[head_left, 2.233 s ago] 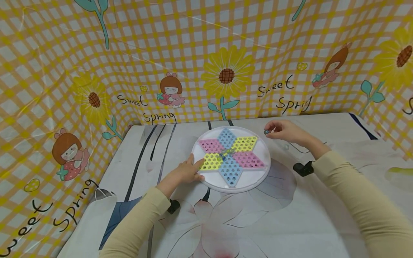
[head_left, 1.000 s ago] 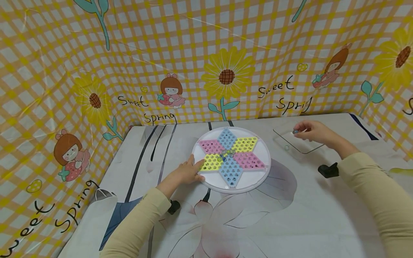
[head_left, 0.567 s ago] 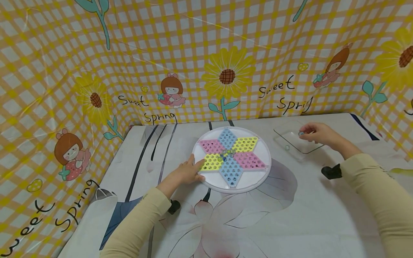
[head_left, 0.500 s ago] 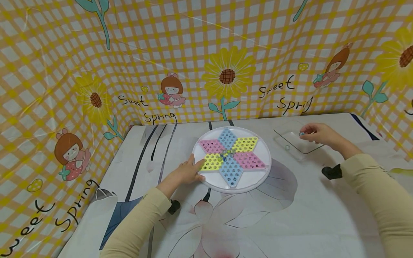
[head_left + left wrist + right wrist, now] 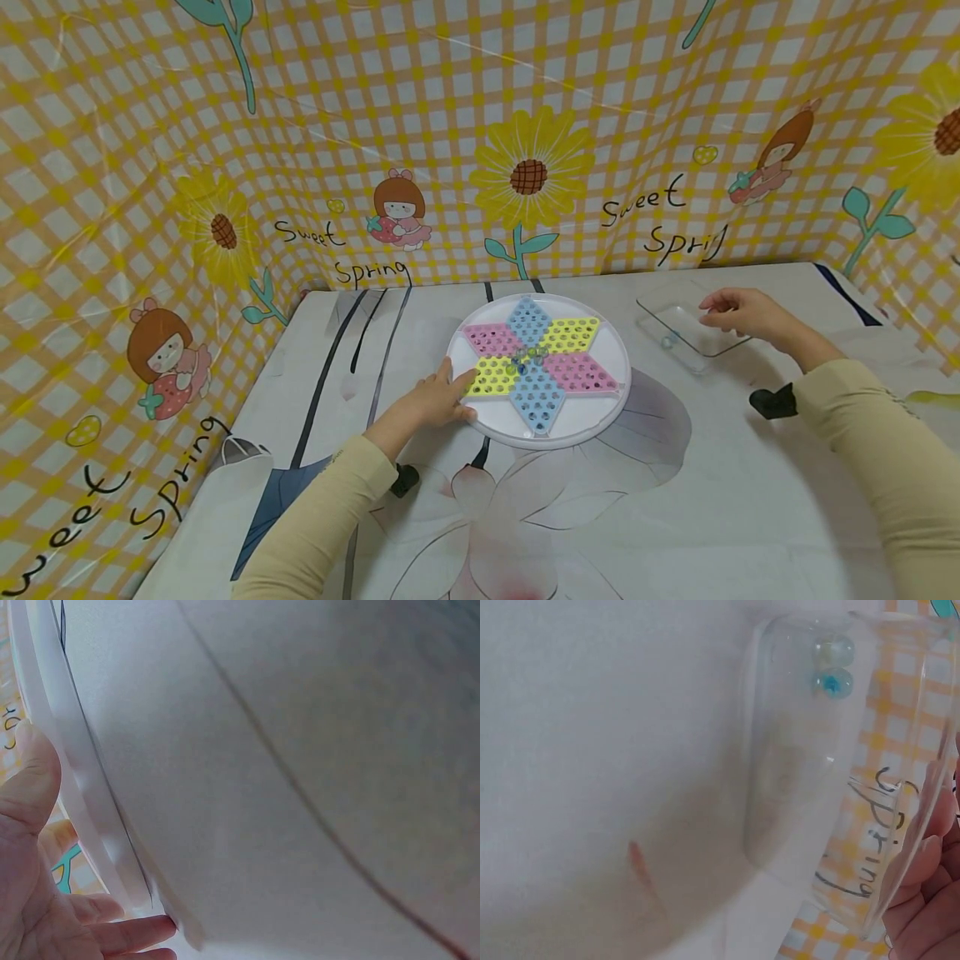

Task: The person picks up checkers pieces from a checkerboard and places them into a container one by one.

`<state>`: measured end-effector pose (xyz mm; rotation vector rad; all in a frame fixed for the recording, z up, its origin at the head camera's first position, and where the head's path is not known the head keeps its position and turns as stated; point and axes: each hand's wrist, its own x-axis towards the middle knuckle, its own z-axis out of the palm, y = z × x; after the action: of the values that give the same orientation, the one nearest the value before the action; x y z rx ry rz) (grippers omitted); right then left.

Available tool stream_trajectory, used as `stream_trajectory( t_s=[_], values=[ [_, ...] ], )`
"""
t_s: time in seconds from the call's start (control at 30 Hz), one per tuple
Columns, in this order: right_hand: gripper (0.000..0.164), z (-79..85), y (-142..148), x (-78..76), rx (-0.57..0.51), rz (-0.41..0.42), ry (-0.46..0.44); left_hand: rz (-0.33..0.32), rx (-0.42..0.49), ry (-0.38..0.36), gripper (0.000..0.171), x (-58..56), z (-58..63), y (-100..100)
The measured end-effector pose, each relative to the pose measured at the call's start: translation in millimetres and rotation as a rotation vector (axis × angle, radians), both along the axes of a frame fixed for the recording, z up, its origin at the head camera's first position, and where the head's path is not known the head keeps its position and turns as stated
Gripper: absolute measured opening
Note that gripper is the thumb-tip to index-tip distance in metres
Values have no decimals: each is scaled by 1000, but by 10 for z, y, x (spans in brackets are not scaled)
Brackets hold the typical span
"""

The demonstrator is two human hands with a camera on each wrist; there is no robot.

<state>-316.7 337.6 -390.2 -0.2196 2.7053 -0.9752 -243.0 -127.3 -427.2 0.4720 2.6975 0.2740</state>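
Observation:
My left hand [image 5: 431, 400] rests on the left edge of a round white Chinese checkers board [image 5: 585, 418], its fingers spread along the rim. Pink, yellow and blue points form the star, and several marbles [image 5: 522, 367] sit near its middle. Off to the right, my right hand [image 5: 738, 315] hovers over a clear glass box [image 5: 686, 350], with no marble visible between its fingertips. Inside the box, a marble with a blue swirl [image 5: 832, 683] lies beside a pale clear marble [image 5: 834, 651]. In the left wrist view, the thumb and fingers show along the board's side.
A floral white cloth [image 5: 600, 525] covers the table. Behind it rises a yellow checked curtain [image 5: 450, 100] with printed sunflowers, which also encloses the left and right sides. Dark wrist mounts [image 5: 772, 402] stick out from the sleeves.
The right hand carried a bluish marble rightward from beside the board to over the glass box, then let it go. It now lies inside beside the other marble. The left hand stays put.

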Motion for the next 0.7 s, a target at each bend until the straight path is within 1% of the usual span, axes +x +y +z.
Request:
stream_trajectory(
  t_s=[0.27,0.5,0.7],
  values=[
    [54,83,-80,-7,12,6,17,7,2,3,71,-10,-7,-8],
    [50,221,-276,40,17,34,76,14,4,-2,71,-6,2,-13],
    [48,277,-447,44,-24,32,108,20,22,-12,71,6,11,-6]
  ],
)
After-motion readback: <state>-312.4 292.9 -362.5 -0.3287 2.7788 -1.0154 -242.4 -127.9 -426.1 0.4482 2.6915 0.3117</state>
